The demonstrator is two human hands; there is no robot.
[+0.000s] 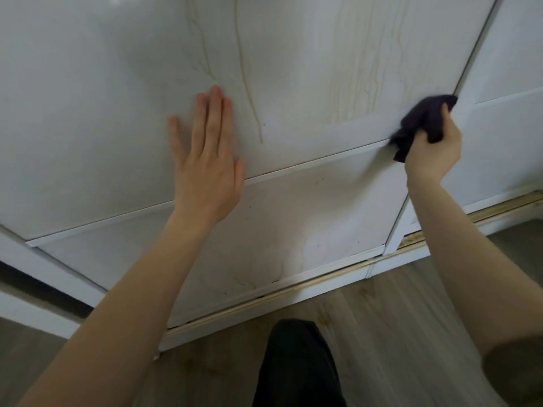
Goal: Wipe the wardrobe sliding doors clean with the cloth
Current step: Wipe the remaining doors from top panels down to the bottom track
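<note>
A white wardrobe sliding door fills the view, marked with yellowish drip streaks and dark specks. My left hand lies flat on it, fingers straight and pressed against the upper panel just above a horizontal rail. My right hand grips a dark purple cloth, bunched in the fingers. The cloth touches the door at its right edge, where the horizontal rail meets the vertical frame.
A second white sliding door stands to the right, set slightly behind. A dirty floor track runs along the bottom of the doors. Below it is grey wood-look flooring. My dark trouser leg shows at the bottom centre.
</note>
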